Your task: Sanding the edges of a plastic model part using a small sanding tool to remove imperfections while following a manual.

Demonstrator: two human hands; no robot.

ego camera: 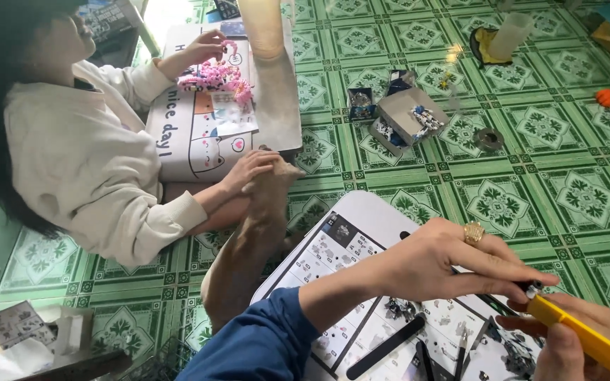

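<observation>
A: Starting far out to the left of the left hand (435, 264): a co-worker's hand (202, 48) rests on a pink beaded figure (219, 76), knobbly and glossy, sitting on a white lap desk (199, 144).

B: And closer in?

A: Beyond the left hand, up on the green patterned floor tiles (531, 190), a small grey cardboard box (407, 116) lies open with tiny blue and white pieces inside. Just right of it, a flat metal ring (488, 138).

B: Now the hands themselves.

A: The left hand, gold ring on 1 finger, is narrowed to a pinch on a tiny dark brick piece (531, 288) at its fingertips. Touching that piece from the right is the yellow plastic tool (587, 339), a smooth flat bar, gripped in the right hand (580, 346), which is wrapped round it.

B: So what step is this?

A: I'd judge it's a seating or prying step: tool tip against the piece. The next move wants a steady pinch and a small, controlled lever push, since the piece is tiny and slick.

B: Under the hands?

A: A white worktop (368, 212) carrying a printed instruction sheet (333, 254), matte paper, with a black flat stick (386, 347) and small dark parts below the left wrist.
</observation>
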